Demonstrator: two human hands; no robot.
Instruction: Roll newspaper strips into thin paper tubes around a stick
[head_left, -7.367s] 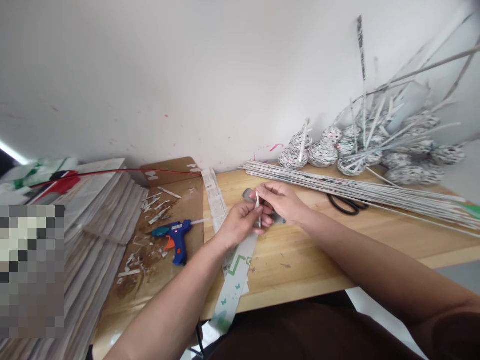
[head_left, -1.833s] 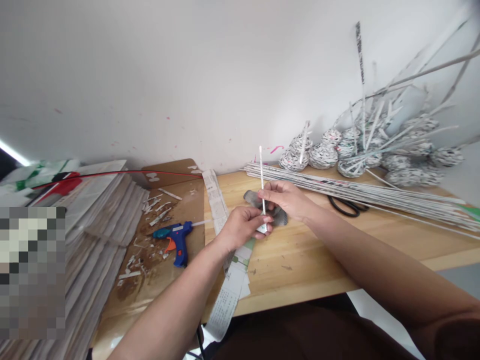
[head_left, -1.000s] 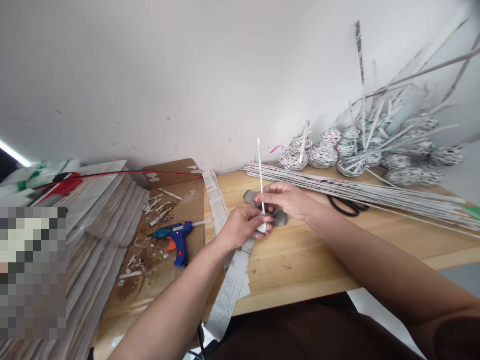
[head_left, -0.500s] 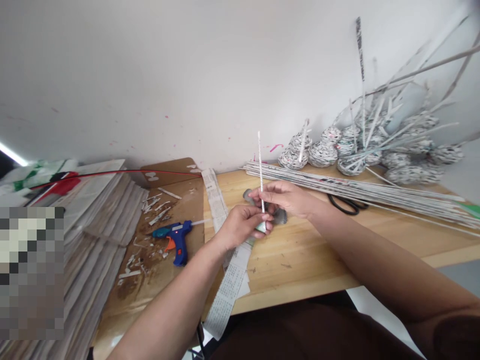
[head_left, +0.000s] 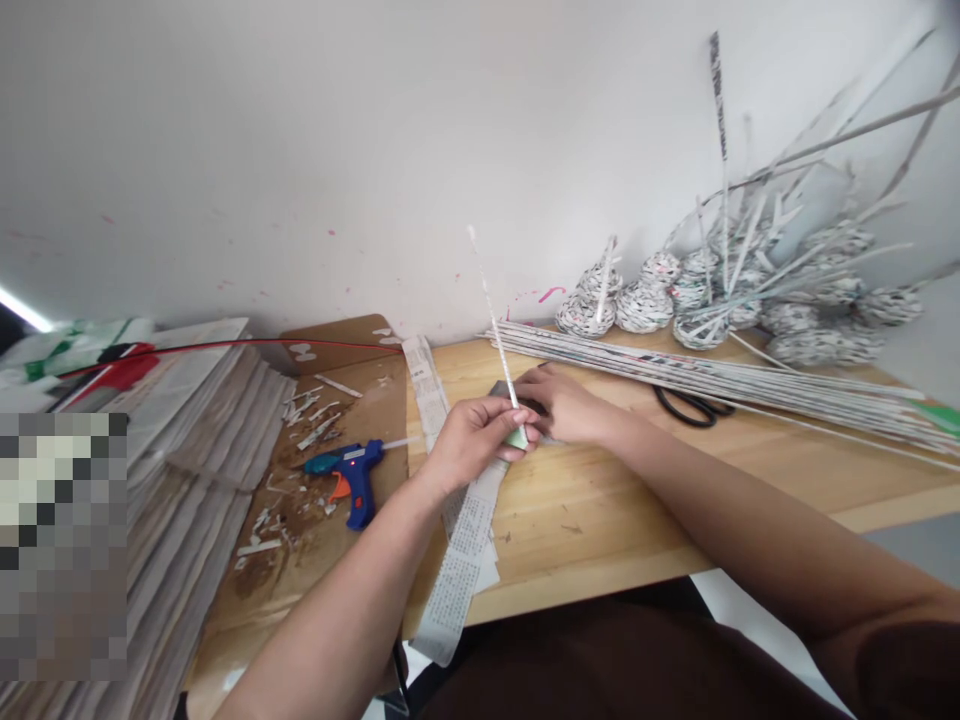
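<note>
My left hand (head_left: 480,435) is closed in a pinch on a thin rolled-paper stick (head_left: 499,335). The stick stands up from the fingers and leans to the left; pale green paper (head_left: 517,439) shows at its lower end. Just beyond, my right hand (head_left: 562,403) is low over the table, its fingers bent down on a dark grey piece (head_left: 534,406) that they mostly hide. What that piece is I cannot make out. Long newspaper strips (head_left: 457,560) lie beneath and to the left of my left hand, hanging over the table's front edge.
A blue glue gun (head_left: 360,480) lies on brown board (head_left: 300,580) among paper scraps. Stacked newspaper (head_left: 202,480) is at left. Paper sticks (head_left: 712,385) lie in a bundle at right, by black scissor handles (head_left: 694,407). Woven paper gourd shapes (head_left: 645,300) stand along the wall.
My right hand has left the paper stick and gone down to the grey piece on the table. In my left hand, the stick has tipped to the left.
</note>
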